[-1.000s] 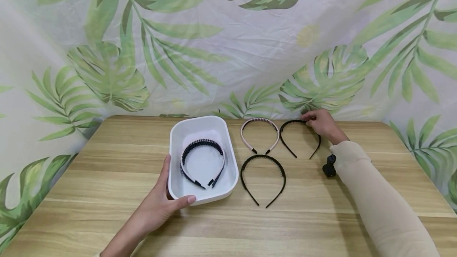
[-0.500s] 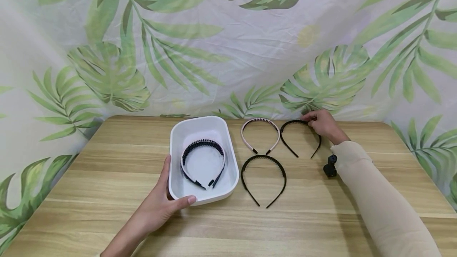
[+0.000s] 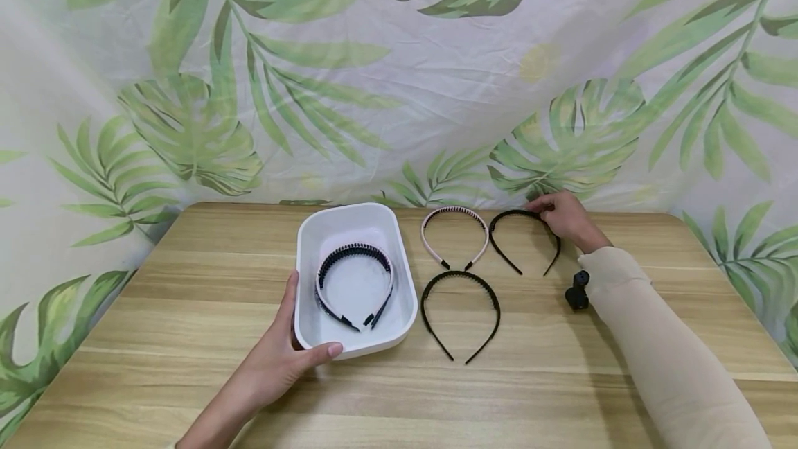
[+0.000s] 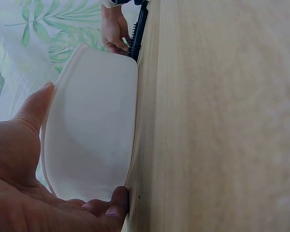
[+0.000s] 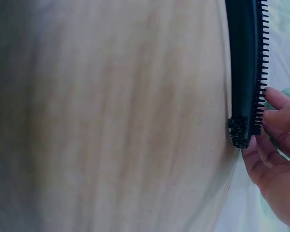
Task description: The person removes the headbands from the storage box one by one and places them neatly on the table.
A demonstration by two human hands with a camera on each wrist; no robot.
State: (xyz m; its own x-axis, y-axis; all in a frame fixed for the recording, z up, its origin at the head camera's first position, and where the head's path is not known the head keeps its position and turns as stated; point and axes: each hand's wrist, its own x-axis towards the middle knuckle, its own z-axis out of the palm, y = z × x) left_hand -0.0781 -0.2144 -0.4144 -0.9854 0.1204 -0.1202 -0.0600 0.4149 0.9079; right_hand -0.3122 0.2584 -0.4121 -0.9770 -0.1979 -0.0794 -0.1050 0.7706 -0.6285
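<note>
My left hand (image 3: 271, 359) grips the near left corner of a white plastic tub (image 3: 408, 296), thumb over the near rim and fingers along the left side. In the left wrist view the fingers (image 4: 117, 203) lie against the tub's outer wall. Inside it are overlapping headbands (image 3: 355, 248), black and pale pink with teeth; how many is unclear. At the table's back edge my right hand (image 3: 564, 217) pinches the upper right of a black toothed headband (image 3: 514, 212). The right wrist view has this headband (image 5: 244, 63) edge-on, fingertips at its end and teeth.
A pale pink headband (image 3: 454, 209) lies between the tub and the held one. Nearer me lies another black headband (image 3: 460, 273). All are on a wooden table (image 3: 499, 407), with a leaf-print cloth (image 3: 436, 89) hanging behind. A small black device (image 3: 578, 289) sits at the right sleeve.
The ends of the black headband in my right hand have shifted very slightly. Both hands, the tub and the other headbands look the same as before.
</note>
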